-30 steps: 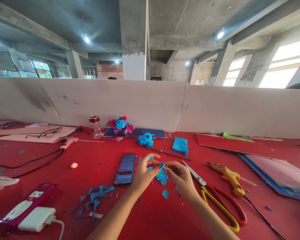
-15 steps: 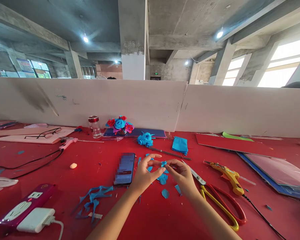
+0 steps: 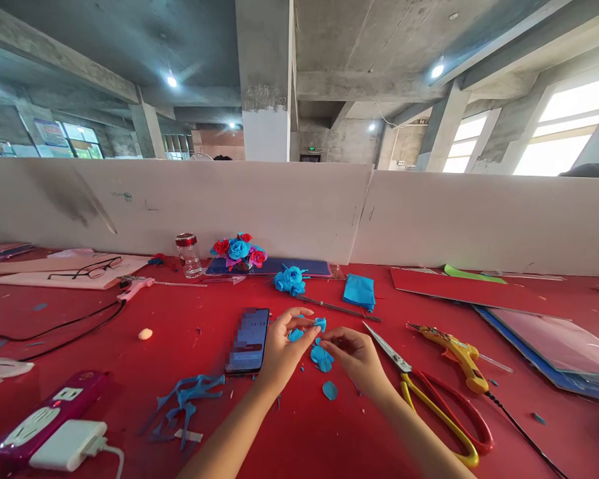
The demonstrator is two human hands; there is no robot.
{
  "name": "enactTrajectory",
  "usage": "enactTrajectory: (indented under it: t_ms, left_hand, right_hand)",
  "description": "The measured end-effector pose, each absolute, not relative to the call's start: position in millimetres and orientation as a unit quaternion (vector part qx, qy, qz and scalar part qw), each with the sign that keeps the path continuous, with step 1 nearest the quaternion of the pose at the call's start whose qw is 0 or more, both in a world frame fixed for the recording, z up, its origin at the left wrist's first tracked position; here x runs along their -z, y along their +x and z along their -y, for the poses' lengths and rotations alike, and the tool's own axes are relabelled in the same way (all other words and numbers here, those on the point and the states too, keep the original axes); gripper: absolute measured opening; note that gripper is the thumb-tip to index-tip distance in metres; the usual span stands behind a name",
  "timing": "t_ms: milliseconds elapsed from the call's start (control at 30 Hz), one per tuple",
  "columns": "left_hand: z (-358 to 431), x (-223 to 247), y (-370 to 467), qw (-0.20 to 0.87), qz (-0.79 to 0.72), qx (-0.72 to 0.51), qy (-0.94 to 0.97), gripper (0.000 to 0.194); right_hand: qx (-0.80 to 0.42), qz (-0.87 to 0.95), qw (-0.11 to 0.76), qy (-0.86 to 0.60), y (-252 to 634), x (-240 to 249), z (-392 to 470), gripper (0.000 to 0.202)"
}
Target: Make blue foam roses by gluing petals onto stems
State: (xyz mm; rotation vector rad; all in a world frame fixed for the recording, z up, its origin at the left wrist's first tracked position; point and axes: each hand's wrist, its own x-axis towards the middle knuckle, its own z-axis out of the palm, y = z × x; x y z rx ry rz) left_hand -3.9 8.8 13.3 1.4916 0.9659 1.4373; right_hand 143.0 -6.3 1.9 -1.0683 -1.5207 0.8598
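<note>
While the left hand (image 3: pixel 284 346) pinches a small blue piece (image 3: pixel 320 324) between thumb and fingers, the right hand (image 3: pixel 357 356) sits just beside it, fingertips bunched close together. Left grip: closed on the blue piece. Right grip: cannot tell if anything thin is caught in it; its fingertips look slightly apart from the piece. Blue piece is held up above the desk (image 3: pixel 299 432), red top, roughly mid-view.

Under and between the hands: round blue petals (image 3: pixel 322 359) in an overlapping cluster, one loose petal (image 3: pixel 330 390) nearer the person. Phone (image 3: pixel 249 339) lies face up just left of the left hand, screen lit, partly blurred out. Scissors (image 3: pixel 404 368) right of the right hand, red and yellow handles, blades pointing up-left. Yellow glue gun (image 3: pixel 454 349) beyond them to the right.

Farther back: blue roses (image 3: pixel 290 281) with stems (image 3: pixel 339 308) running rightward, stacked blue sheets (image 3: pixel 359 290) near those stems, a mixed red, blue and purple bouquet (image 3: pixel 239 250), glass jar (image 3: pixel 190 259) with a red lid. Left side: blue scraps (image 3: pixel 187 392), pink glue gun (image 3: pixel 138 286), purple power strip (image 3: pixel 44 416) with a white charger (image 3: pixel 68 444) against it.
</note>
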Motion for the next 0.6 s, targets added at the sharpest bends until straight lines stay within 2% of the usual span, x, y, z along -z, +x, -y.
enactTrajectory:
  t_ms: [333,600]
  left_hand:
    - [-12.2,-12.1,-5.8,0.478,-0.335,-0.580,0.568,0.022]
    - [-12.5,-12.5,-7.8,0.461,-0.326,-0.566,0.600,0.015]
  right_hand:
    - [-0.442,0.607,0.511,-0.419,138.9,-8.7,12.4,0.028]
    - [-0.446,0.611,0.511,-0.408,139.6,-8.6,12.9,0.030]
